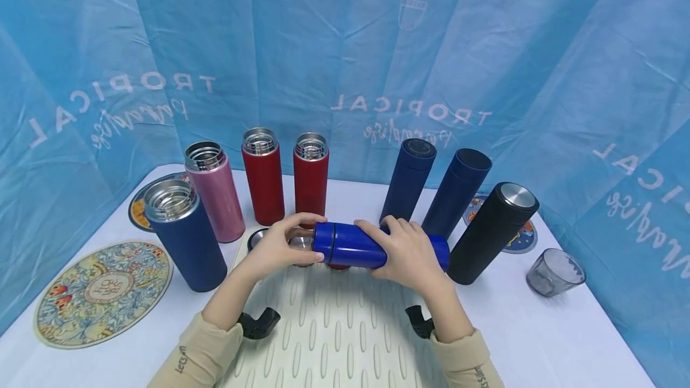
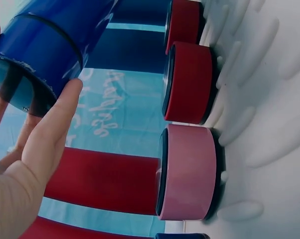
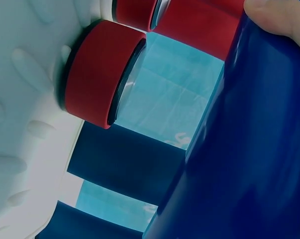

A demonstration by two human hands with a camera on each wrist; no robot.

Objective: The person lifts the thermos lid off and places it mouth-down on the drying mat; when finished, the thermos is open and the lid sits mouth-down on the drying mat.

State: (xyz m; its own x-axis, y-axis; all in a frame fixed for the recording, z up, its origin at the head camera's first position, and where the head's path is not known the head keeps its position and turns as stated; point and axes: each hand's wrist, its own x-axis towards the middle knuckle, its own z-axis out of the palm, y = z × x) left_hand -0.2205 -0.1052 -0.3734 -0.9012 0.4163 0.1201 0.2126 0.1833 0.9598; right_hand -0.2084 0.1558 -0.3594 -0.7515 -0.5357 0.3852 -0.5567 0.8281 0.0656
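A glossy blue thermos bottle [image 1: 353, 246] is held on its side above the ribbed mat. At its left end my left hand [image 1: 277, 250] grips the blue lid [image 1: 323, 242], thumb below and fingers above and over the end. A dark seam shows between lid and body. My right hand [image 1: 404, 253] is wrapped round the body nearer the other end. Beneath the bottle, red lids [image 2: 187, 82] and a pink lid [image 2: 187, 172] stand on the mat, with a dark blue lid [image 2: 182, 236] beside them.
Lidless bottles stand at the left: navy [image 1: 188, 244], pink [image 1: 218, 199] and two red [image 1: 264, 187]. To the right are two navy lidded bottles [image 1: 406, 181], a black one [image 1: 487, 235] and a grey glass [image 1: 552, 274]. The cream mat [image 1: 334, 328] lies in front; round placemats [image 1: 102, 292] flank it.
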